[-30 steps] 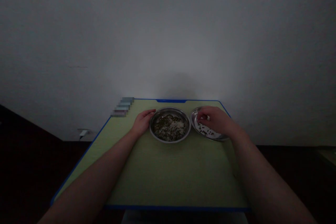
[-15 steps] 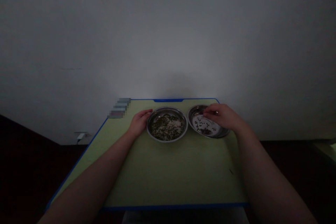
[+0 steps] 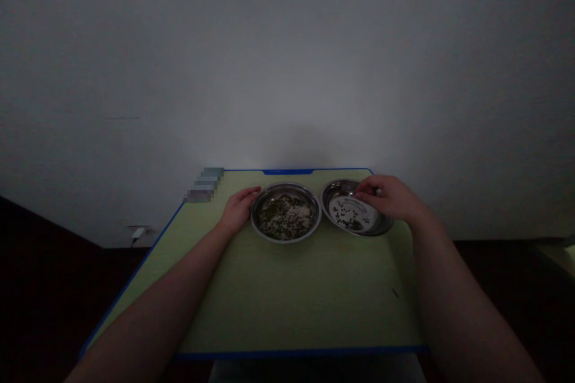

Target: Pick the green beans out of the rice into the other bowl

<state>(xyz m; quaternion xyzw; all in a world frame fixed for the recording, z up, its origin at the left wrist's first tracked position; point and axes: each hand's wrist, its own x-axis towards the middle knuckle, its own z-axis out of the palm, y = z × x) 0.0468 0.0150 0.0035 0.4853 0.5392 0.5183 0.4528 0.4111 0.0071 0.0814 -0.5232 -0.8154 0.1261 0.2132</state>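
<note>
Two shallow metal bowls stand side by side on the table. The left metal bowl (image 3: 286,241) holds a mix of green beans and pale grains (image 3: 287,216). My left hand (image 3: 236,209) grips its left rim, the fingers along the outer edge. In the right metal bowl (image 3: 327,210) lie scattered small dark beans (image 3: 348,215) on a bare, shiny bottom. Over this bowl's right side is my right hand (image 3: 389,196), its thumb and fingertips drawn together in a pinch. Whatever may be between those fingertips is too small to make out.
The pale green table (image 3: 291,299) has a blue edge and stands against a grey wall (image 3: 287,60). A small dark sliver (image 3: 395,292) lies near the right front. A blurred-out patch (image 3: 204,185) covers the back left corner. A plug (image 3: 139,233) sits in the wall.
My right hand has shifted slightly right over the right bowl, its fingertips drawing back from the middle. The left hand and both bowls stay where they were.
</note>
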